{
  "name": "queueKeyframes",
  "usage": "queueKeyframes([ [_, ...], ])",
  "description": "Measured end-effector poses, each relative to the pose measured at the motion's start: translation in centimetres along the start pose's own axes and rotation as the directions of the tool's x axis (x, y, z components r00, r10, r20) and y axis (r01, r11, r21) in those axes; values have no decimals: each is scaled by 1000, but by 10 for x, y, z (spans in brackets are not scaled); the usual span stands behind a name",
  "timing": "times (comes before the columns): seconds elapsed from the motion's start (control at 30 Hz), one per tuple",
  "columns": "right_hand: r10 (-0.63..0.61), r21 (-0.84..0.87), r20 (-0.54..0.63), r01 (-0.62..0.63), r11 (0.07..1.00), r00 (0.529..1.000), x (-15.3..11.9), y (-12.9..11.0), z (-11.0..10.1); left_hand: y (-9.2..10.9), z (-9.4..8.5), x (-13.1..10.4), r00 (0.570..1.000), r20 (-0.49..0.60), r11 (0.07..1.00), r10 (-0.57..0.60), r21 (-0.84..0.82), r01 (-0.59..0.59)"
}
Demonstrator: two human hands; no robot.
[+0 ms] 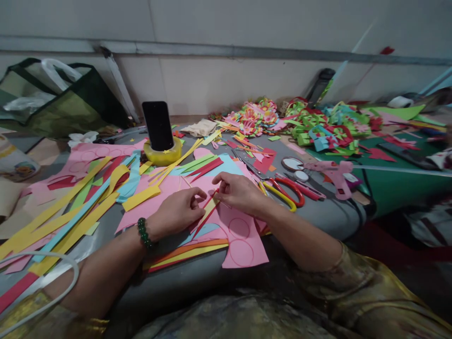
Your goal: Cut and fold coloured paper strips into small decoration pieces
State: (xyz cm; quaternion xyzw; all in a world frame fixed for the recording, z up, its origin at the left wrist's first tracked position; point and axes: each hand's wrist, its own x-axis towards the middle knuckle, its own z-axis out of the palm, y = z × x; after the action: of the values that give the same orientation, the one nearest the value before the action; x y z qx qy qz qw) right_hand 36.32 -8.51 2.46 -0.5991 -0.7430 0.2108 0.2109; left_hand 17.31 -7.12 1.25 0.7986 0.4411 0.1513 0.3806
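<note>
Both my hands work close together over a pile of coloured craft sheets and strips. My right hand point(236, 192) is closed, thumb and fingertips pinching the upper end of a thin red-edged yellow strip point(209, 211). On the left of that strip, my left hand point(180, 209) is closed with its fingers curled; whatever its fingertips hold, if anything, I cannot make out. Under both hands lies a pink sheet point(259, 254) with drawn circles. Red strips point(208, 168) and green strips point(194, 162) rest just beyond my hands, and a yellow piece point(141, 197) lies left of them.
Red-handled scissors point(299, 193), yellow-handled scissors point(284, 197) and a pink glue gun point(337, 176) lie to the right. A phone point(157, 125) stands in a yellow holder point(160, 155). Long yellow strips point(76, 228) cover the left; finished-looking colourful pieces point(256, 117) are heaped behind.
</note>
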Motion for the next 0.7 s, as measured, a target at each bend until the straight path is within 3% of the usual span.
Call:
queueKeyframes([
  [0.5, 9, -17, 12, -9, 1000, 1000, 2, -1, 1, 1, -1, -1, 995, 30, 975, 92, 198, -97],
  [0.7, 16, -40, -2, -17, 999, 1000, 2, -1, 1, 4, -2, -2, 997, 38, 967, 74, 242, -81],
])
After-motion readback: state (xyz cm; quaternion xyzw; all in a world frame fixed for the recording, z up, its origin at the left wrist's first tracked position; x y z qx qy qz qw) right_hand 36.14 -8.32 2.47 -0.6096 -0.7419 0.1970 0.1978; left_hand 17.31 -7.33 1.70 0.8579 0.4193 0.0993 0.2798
